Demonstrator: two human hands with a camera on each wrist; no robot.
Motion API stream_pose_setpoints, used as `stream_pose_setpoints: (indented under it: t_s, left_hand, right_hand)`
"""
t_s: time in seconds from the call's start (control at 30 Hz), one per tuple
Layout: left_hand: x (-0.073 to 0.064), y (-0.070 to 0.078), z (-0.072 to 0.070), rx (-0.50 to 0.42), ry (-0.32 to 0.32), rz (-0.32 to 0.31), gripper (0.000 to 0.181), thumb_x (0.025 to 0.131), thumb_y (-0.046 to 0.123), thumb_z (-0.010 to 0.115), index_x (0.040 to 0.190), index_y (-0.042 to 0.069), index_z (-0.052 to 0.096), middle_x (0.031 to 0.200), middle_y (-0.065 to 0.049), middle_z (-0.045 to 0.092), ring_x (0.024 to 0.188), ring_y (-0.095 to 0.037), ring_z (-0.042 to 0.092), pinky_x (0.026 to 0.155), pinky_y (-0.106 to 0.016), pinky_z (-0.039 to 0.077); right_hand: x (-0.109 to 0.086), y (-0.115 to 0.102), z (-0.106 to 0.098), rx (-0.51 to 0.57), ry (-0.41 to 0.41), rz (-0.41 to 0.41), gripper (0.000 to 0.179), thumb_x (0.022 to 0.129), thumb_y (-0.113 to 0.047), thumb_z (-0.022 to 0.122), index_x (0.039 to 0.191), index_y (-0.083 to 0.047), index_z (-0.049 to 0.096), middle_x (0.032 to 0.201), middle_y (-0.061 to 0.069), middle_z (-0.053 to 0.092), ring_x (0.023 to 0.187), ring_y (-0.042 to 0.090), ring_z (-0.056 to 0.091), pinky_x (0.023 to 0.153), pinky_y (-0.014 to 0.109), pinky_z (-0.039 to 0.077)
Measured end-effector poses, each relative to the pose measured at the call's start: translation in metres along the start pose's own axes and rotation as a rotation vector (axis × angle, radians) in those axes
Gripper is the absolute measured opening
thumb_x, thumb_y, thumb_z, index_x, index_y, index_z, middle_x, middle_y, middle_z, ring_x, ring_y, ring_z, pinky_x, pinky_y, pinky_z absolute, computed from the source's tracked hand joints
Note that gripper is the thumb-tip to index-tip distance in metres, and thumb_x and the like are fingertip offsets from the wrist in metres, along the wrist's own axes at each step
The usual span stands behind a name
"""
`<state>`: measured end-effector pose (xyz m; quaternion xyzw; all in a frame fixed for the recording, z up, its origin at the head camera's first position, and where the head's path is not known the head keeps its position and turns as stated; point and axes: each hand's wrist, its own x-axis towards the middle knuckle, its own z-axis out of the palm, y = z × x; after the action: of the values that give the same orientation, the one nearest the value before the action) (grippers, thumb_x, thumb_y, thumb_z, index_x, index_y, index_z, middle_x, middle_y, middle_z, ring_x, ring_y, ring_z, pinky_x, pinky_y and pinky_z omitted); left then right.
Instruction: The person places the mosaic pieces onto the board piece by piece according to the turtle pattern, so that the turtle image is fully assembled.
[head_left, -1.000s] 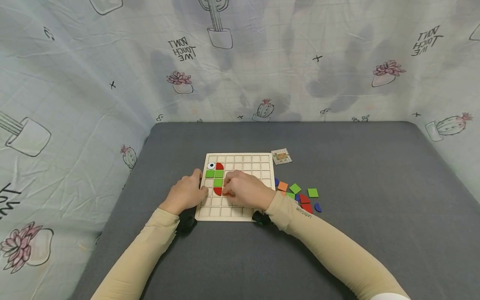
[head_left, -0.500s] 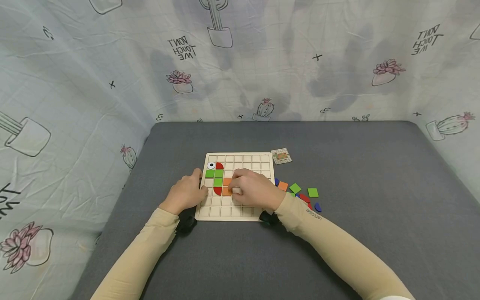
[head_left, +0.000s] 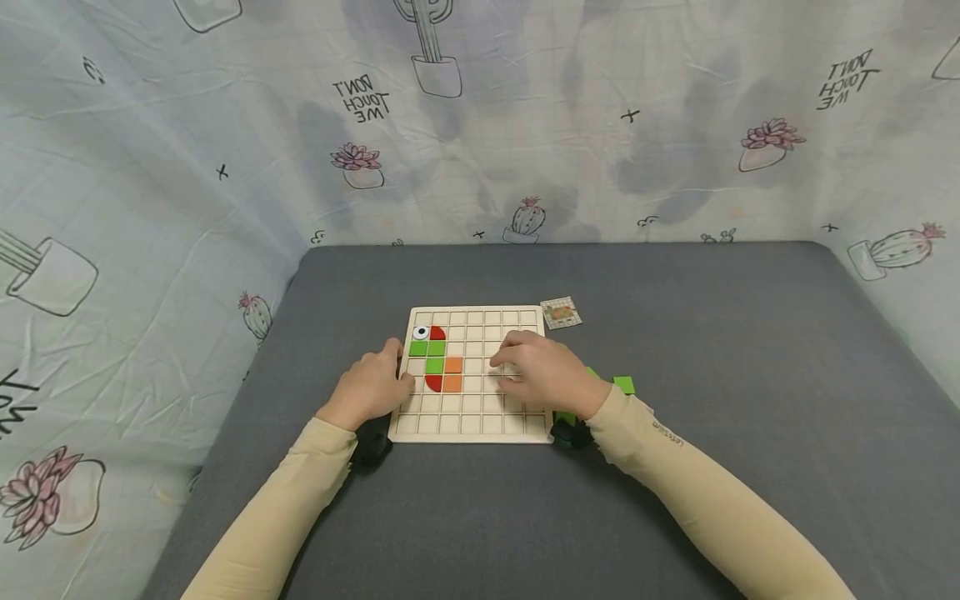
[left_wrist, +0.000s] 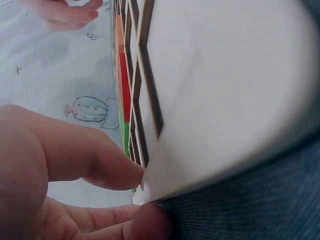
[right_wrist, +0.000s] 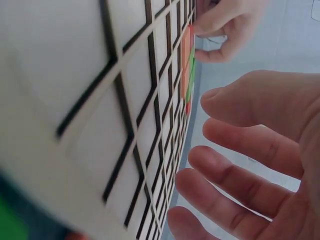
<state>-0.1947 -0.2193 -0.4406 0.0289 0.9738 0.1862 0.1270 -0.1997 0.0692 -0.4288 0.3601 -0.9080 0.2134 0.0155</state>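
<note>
A: Far left, the left hand [head_left: 367, 387] pinches the board [head_left: 465, 429] at its left edge, thumb on the rim; just inside, coloured tiles [head_left: 436, 366] sit in the grid!

B: Rightward, uncovered cells [head_left: 472, 403] run from the orange squares [head_left: 452, 383] to the right hand [head_left: 551, 373]; its fingers hang spread, thumb apart, over the board's right side!

A: Past that edge, a small card [head_left: 561, 312] lies by the far corner; a green tile [head_left: 623, 384] lies beyond the wrist!

B: Grey tabletop [head_left: 480, 517] surrounds it all; patterned cloth [head_left: 630, 167] rises behind!

The right grip [head_left: 550, 372] has left the orange tiles [head_left: 452, 383]
</note>
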Motion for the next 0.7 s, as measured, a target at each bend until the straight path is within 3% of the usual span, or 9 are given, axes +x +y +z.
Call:
stream_pose_setpoints:
  t_s: [0.3, 0.53, 0.7]
  left_hand:
    - [-0.001, 0.001, 0.0, -0.011, 0.0, 0.001, 0.052, 0.099, 0.022, 0.057, 0.143, -0.002, 0.044, 0.096, -0.019, 0.068, 0.063, -0.026, 0.057, 0.053, -0.036, 0.041]
    - [-0.002, 0.002, 0.0, -0.012, 0.007, 0.007, 0.05, 0.098, 0.021, 0.057, 0.141, -0.002, 0.045, 0.09, -0.017, 0.066, 0.06, -0.025, 0.055, 0.052, -0.035, 0.04]
    - [-0.002, 0.002, -0.001, -0.011, 0.003, 0.005, 0.05, 0.099, 0.021, 0.056, 0.141, -0.002, 0.045, 0.09, -0.017, 0.066, 0.06, -0.025, 0.056, 0.052, -0.035, 0.04]
  right_hand:
    - [-0.02, 0.022, -0.012, 0.011, 0.024, 0.023, 0.022, 0.091, -0.014, 0.079, 0.112, -0.009, 0.08, 0.107, 0.006, 0.07, 0.084, 0.017, 0.064, 0.068, 0.03, 0.051]
    - [-0.034, 0.036, -0.017, -0.009, 0.045, 0.057, 0.019, 0.09, -0.014, 0.08, 0.109, -0.009, 0.08, 0.102, 0.007, 0.068, 0.071, 0.008, 0.054, 0.059, 0.026, 0.046]
    - [-0.041, 0.043, -0.022, -0.014, 0.025, 0.102, 0.021, 0.089, -0.008, 0.078, 0.11, -0.009, 0.079, 0.102, 0.007, 0.068, 0.07, 0.01, 0.049, 0.056, 0.026, 0.039]
